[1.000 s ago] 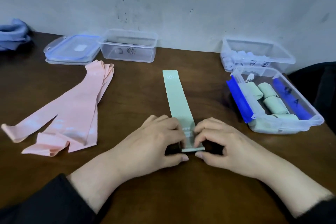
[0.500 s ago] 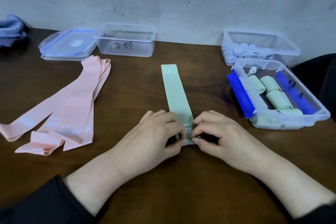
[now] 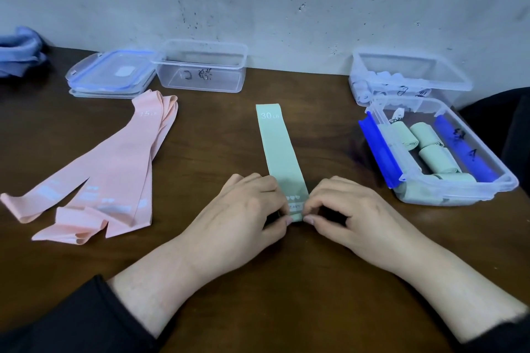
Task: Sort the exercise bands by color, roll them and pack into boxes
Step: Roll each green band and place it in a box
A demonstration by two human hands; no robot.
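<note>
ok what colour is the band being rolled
Mint green band, white "30 LB" print; head view.

The near end of the green band (image 3: 282,157) is covered by the fingers of the left hand (image 3: 243,215) and right hand (image 3: 352,215). Far left of the left hand, blue cloth (image 3: 18,50) is cut off by the frame edge. Handwriting on the box (image 3: 459,183) right of the right hand cannot be read.

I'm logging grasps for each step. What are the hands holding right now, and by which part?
Both the left hand and right hand pinch the green band at its near end.
</note>
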